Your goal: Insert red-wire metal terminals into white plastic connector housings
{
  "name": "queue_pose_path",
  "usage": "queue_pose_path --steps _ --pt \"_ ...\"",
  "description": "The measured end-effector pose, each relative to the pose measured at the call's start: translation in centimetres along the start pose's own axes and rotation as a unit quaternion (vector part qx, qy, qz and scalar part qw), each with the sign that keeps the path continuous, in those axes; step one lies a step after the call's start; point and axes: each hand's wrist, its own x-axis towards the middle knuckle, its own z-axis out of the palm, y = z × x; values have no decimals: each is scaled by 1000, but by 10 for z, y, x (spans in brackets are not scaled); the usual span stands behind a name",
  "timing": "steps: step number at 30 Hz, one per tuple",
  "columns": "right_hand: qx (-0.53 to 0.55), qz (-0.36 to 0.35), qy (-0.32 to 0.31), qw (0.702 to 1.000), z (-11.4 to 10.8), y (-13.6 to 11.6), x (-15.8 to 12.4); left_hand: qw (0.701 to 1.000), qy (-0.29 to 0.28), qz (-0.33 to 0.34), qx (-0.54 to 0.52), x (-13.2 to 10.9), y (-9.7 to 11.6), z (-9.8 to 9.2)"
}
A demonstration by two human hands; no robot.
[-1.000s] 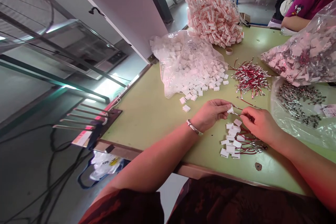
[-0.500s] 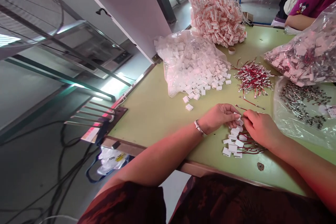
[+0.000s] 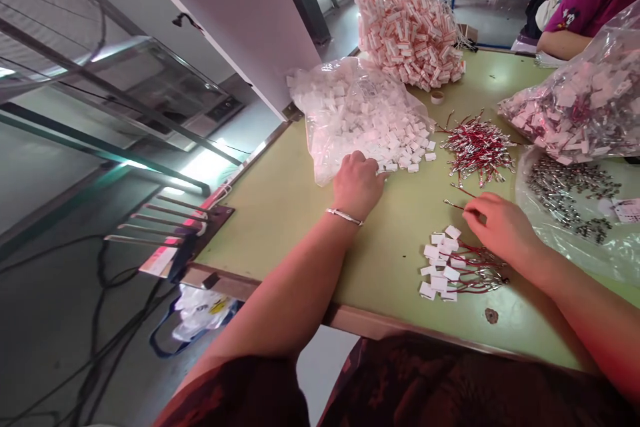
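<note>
My left hand (image 3: 357,183) is at the near edge of a heap of small white plastic connector housings (image 3: 395,140) spilling from a clear bag. Its fingers are curled down, and the fingertips are hidden. My right hand (image 3: 500,223) pinches a short red wire (image 3: 454,204) with a metal terminal at its end. Just below that hand lies a group of white housings with red wires attached (image 3: 440,270). Beyond it is a pile of loose red wires (image 3: 477,147) with crimped metal ends.
A large stack of pinkish-white parts (image 3: 410,33) and a tape roll (image 3: 437,98) stand farther back. At right are a clear bag of white parts (image 3: 580,100) and metal terminals on plastic (image 3: 570,193). A co-worker's arm (image 3: 565,43) rests beyond. A pronged metal rack (image 3: 160,220) juts from the left edge.
My left hand has left the wired housings and moved left and away from me to the loose housings. My right hand has let go there and now pinches a wire on the table.
</note>
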Motion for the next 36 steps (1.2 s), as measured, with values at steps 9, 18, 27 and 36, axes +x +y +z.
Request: queue_pose_path --steps 9,18,27,36 --pt "-143 13 -50 988 14 12 14 982 -24 124 -141 -9 14 15" --pt "69 12 -7 998 -1 6 2 911 -84 16 -403 -21 21 5" --pt "179 -2 -5 984 -7 -5 -4 686 -251 -27 -682 -40 48 7" --pt "370 83 -174 909 -11 -8 1 699 -262 16 -665 -44 51 5"
